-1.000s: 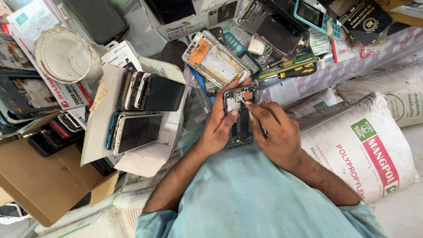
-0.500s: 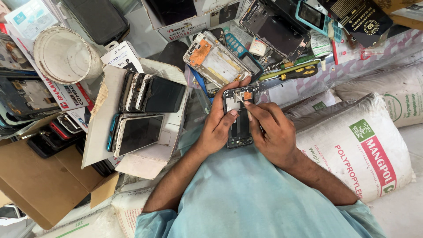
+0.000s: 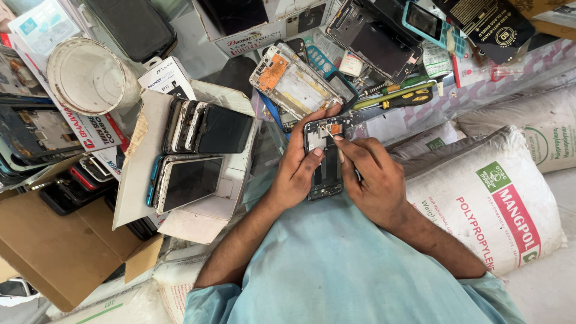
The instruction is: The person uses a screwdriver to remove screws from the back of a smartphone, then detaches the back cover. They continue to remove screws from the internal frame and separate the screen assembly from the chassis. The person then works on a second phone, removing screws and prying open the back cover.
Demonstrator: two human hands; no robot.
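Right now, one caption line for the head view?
Left hand cradles an opened phone frame while right hand probes its top, amid stacked phones.

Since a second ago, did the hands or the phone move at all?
Hardly. The left hand still grips the opened phone, and the right hand keeps its thin tool at the top end. The phones on the box and the white sack stayed put.

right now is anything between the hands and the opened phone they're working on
Nothing visible. The left hand already grips the opened phone along its side, and the right hand touches its upper part with a thin tool.
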